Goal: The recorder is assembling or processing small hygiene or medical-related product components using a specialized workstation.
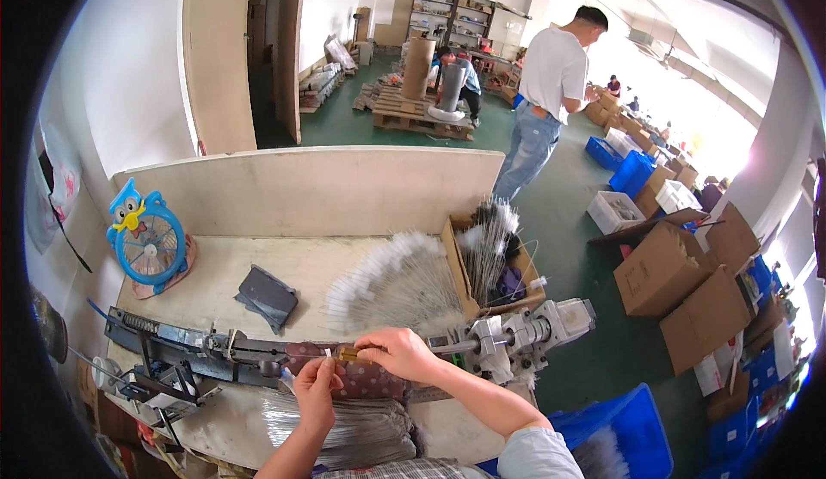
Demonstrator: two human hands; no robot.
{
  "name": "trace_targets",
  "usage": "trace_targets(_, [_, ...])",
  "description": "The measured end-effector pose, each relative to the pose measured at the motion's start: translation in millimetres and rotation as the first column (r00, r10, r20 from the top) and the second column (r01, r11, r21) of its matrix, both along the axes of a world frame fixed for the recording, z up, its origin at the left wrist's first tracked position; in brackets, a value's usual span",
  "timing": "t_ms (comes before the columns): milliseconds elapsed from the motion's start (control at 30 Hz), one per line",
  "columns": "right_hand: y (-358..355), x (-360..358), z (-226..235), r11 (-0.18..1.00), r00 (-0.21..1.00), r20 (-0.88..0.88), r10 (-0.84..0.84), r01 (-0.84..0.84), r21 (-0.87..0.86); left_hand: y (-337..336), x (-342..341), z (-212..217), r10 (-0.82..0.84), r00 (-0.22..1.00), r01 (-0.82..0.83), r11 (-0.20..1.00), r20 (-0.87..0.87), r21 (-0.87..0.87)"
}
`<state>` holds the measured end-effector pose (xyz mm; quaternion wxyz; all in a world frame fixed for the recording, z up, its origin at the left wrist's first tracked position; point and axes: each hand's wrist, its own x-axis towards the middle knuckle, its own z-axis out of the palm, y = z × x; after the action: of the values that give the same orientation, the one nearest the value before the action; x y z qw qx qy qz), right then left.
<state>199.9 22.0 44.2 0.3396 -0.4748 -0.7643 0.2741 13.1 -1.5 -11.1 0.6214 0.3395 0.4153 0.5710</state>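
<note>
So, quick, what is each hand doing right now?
Left hand: closed, pinching a thin wire.
Right hand: closed on a small brass-coloured piece at the machine.

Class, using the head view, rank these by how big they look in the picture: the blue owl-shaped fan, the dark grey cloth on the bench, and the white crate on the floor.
1. Blue owl-shaped fan, clearly the largest.
2. and 3. Dark grey cloth and white crate look about alike; the crate lies farther from the camera, so I would not rank them.
</note>
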Motion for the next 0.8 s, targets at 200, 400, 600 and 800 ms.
trace_targets(200, [6,1,5,0.996,0.998,0.044,0.043,-0.039,-0.079,-2,6,-10,-0.042,0.994,0.047,0.998,-0.097,0.048])
trace_targets(400, [4,6,-3,0.96,0.984,-0.179,0.003,-0.053,-0.275,3,13,-13,-0.135,0.979,0.148,0.986,-0.153,0.079])
trace_targets(600, [-7,3,7,0.995,0.988,0.121,0.092,-0.096,0.033,5,10,-10,-0.055,0.995,0.063,0.994,0.078,-0.094])
trace_targets(800, [15,-37,19,0.926,0.972,0.219,-0.085,-0.004,0.378,-3,-15,1,0.165,0.984,-0.157,0.981,0.06,-0.118])
